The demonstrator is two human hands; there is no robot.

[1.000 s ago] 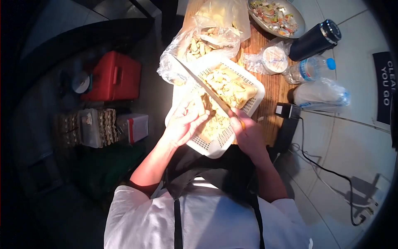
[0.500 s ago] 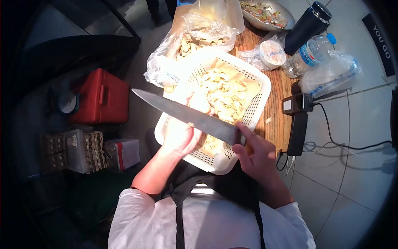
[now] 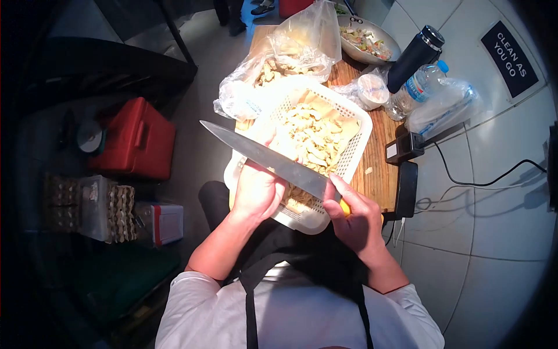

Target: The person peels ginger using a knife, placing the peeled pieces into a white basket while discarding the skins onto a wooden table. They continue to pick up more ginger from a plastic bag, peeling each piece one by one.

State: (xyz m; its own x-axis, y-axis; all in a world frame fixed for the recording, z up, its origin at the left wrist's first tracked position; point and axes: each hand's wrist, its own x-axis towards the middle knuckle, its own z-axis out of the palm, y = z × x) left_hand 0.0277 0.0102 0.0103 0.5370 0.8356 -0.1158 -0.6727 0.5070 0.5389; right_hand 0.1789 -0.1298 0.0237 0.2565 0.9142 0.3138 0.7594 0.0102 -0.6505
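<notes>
My right hand (image 3: 356, 216) grips the yellow handle of a large knife (image 3: 273, 161), whose blade points up and to the left over a white perforated basket (image 3: 357, 145). Under the blade is my left hand (image 3: 258, 189), palm up, its fingers partly hidden by the steel and washed out by glare. Whether it holds anything I cannot make out. Pale, chopped-looking food pieces (image 3: 317, 136) lie on brown paper inside the basket.
Behind the basket sits a plastic bag (image 3: 290, 52) of similar pieces. A pan (image 3: 369, 41), a dark flask (image 3: 414, 58), a water bottle (image 3: 415, 90) and a wrapped cup (image 3: 372, 90) stand at the back right. A red box (image 3: 133, 139) is at left.
The view has shifted, showing more of the wall sign and floor beyond. Both hands and the knife keep nearly the same pose over the basket.
</notes>
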